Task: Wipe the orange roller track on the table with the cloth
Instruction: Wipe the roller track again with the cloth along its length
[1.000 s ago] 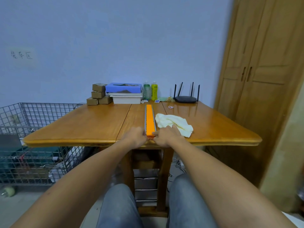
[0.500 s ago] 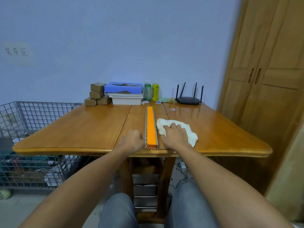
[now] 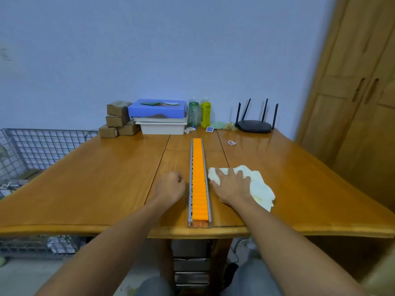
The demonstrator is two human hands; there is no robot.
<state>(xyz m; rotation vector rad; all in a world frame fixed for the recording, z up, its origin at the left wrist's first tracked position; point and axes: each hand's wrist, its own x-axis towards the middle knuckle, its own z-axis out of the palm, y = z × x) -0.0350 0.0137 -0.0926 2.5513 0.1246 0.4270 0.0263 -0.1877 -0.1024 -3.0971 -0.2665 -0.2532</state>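
Note:
A long orange roller track (image 3: 198, 178) in a grey metal frame lies lengthwise down the middle of the wooden table (image 3: 96, 178), its near end at the front edge. Just right of it lies a crumpled pale yellow cloth (image 3: 258, 186). My right hand (image 3: 232, 188) rests flat on the cloth's left part with fingers spread. My left hand (image 3: 171, 185) sits on the table just left of the track, fingers curled into a loose fist, holding nothing that I can see.
Along the back wall stand small cardboard boxes (image 3: 118, 119), a blue box on white trays (image 3: 158, 116), two bottles (image 3: 201, 112) and a black router (image 3: 255, 124). A wire cage (image 3: 27, 150) stands left of the table, a wooden wardrobe (image 3: 359, 103) to the right.
Both hands left the track's near end. My right hand moved forward and right onto the cloth; my left hand shifted forward along the track's left side. The view came closer to the table.

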